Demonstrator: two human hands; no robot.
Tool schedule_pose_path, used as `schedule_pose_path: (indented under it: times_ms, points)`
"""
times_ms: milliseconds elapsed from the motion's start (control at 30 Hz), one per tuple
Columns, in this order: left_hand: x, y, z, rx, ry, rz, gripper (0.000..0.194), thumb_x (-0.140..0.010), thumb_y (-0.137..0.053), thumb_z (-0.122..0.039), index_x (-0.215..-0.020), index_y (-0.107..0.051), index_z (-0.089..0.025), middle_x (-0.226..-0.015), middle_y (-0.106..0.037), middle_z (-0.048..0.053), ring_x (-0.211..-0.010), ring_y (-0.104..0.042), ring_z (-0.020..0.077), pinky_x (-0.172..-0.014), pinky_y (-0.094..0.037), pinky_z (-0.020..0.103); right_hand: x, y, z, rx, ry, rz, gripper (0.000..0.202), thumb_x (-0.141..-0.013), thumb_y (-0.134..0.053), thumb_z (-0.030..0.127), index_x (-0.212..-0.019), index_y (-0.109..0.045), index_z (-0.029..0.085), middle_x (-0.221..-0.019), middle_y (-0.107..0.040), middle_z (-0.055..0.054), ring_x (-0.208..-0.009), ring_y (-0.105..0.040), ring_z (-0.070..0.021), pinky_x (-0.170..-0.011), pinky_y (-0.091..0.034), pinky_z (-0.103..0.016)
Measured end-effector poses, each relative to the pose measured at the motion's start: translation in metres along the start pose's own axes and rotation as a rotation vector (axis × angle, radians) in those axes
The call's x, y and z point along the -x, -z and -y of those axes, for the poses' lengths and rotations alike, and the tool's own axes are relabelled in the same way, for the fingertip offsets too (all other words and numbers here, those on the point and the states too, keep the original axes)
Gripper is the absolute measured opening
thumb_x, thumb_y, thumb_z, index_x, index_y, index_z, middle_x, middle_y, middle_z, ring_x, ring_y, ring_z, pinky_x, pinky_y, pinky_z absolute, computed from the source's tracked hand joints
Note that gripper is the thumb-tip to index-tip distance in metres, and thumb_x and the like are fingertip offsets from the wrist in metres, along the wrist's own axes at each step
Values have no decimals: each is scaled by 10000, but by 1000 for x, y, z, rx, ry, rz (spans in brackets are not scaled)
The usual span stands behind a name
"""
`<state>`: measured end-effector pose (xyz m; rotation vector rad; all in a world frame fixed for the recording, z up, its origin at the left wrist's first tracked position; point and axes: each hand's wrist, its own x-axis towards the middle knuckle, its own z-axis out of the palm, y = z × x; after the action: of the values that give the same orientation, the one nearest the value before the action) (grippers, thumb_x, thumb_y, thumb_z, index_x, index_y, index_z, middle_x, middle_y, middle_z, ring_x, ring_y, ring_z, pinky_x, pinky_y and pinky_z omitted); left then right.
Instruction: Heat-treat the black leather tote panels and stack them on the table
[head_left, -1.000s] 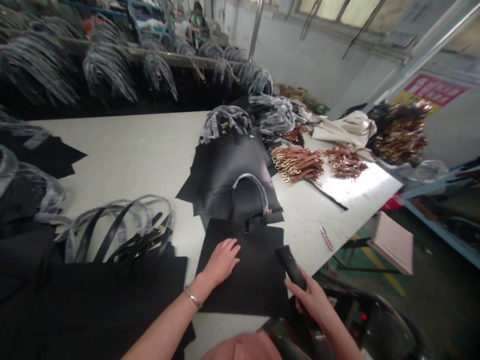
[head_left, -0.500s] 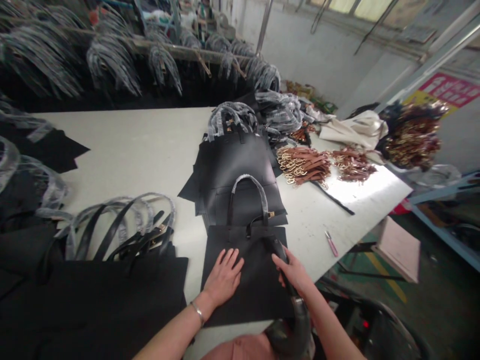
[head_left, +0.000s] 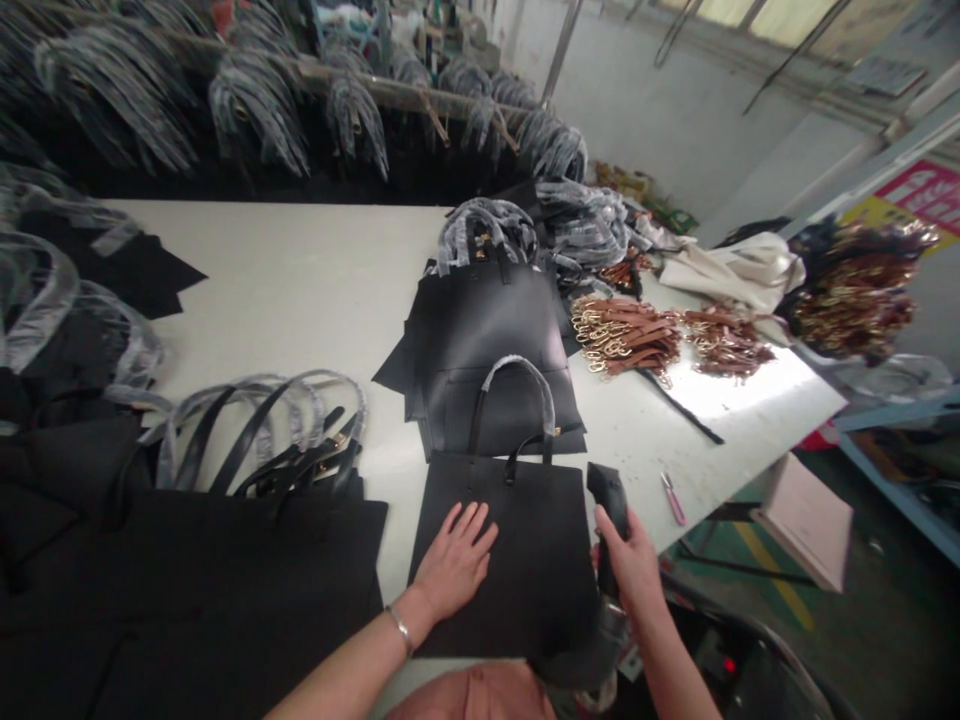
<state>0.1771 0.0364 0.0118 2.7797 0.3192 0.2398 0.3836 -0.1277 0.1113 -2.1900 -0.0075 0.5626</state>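
Observation:
My left hand [head_left: 456,560] lies flat, fingers stretched out, on a black leather bag panel [head_left: 532,590]. A single handle [head_left: 523,370], partly wrapped in clear film, rises from the panel's far edge beside a short black strap [head_left: 517,462]. My right hand [head_left: 634,560] is wrapped round a black vacuum cleaner nozzle [head_left: 609,492] just past the panel's right edge. From its lower end a dark hose [head_left: 592,645] curves down towards me. Beyond the panel sits a stack of similar black bag panels [head_left: 495,320].
Black bag pieces with wrapped handles [head_left: 247,560] lie at left. Brown straps with gold clasps [head_left: 630,335] are at right, near pink-handled snips [head_left: 673,500]. A dark machine with a red light [head_left: 729,664] stands below the table's right edge. Wrapped handles [head_left: 255,110] hang behind.
My right hand has moved the vacuum nozzle rightwards, off the panel to beside its edge. My left hand stays flat on the panel. The view has shifted slightly.

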Motion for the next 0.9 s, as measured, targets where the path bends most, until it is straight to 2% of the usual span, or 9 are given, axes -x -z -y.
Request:
schedule_pose_path:
  times_ms: [67, 133, 233, 300, 367, 500, 767, 900]
  points:
    - [4, -1, -4, 4, 14, 3, 393, -956, -505, -311, -1339, -524, -227, -1500, -435, 106, -1407, -362, 247, -1186, -223, 462, 2, 7, -2, 22, 11, -33, 733, -798, -604, 630, -1353, -512, 160, -430, -548, 65, -401, -559, -177, -393, -452, -246]
    - [8, -3, -8, 6, 8, 6, 400, -959, -498, -329, -1348, -516, -235, -1507, -425, 109, -1414, -353, 250, -1184, -217, 465, 8, 10, -3, 88, 28, 27, 741, -806, -609, 604, -1391, -478, 168, -403, -534, 73, -385, -553, -176, -392, -448, -241]
    - [14, -5, -15, 3, -25, 13, 402, -972, -475, -345, -1360, -506, -244, -1512, -417, 112, -1420, -343, 251, -1185, -203, 466, 21, 2, -4, 207, 56, 320, 753, -823, -614, 530, -1457, -403, 181, -387, -504, 94, -351, -530, -161, -359, -426, -222]
    - [16, -5, -18, 1, -39, 20, 405, -977, -463, -348, -1366, -501, -242, -1510, -420, 113, -1420, -343, 252, -1186, -196, 466, 26, -11, -3, 256, 65, 504, 715, -839, -605, 485, -1458, -403, 190, -442, -544, 82, -341, -527, -144, -330, -413, -207]
    - [17, -5, -19, 4, -45, 29, 413, -978, -459, -346, -1375, -493, -236, -1507, -424, 112, -1418, -345, 251, -1187, -190, 465, 26, -26, 0, 285, 63, 596, 666, -856, -587, 456, -1445, -418, 194, -513, -590, 61, -340, -534, -130, -310, -412, -197]
    - [17, -5, -18, 12, -55, 41, 428, -981, -448, -339, -1392, -475, -226, -1500, -432, 116, -1411, -354, 253, -1188, -180, 476, 17, -45, 13, 321, 86, 630, 607, -880, -570, 418, -1435, -420, 221, -588, -612, 47, -358, -565, -123, -312, -435, -190]
    - [17, -5, -18, 39, -53, 36, 433, -974, -457, -329, -1393, -475, -224, -1506, -428, 112, -1415, -353, 257, -1195, -168, 478, 13, -33, 21, 353, 16, 751, 595, -876, -586, 397, -1420, -428, 214, -589, -575, 59, -352, -576, -129, -301, -417, -187]
    - [17, -3, -17, 52, -44, 36, 434, -970, -462, -325, -1391, -474, -218, -1504, -431, 116, -1410, -365, 257, -1190, -198, 481, 9, -45, 29, 322, 60, 706, 580, -865, -593, 428, -1393, -474, 221, -584, -582, 62, -356, -577, -127, -314, -413, -187]
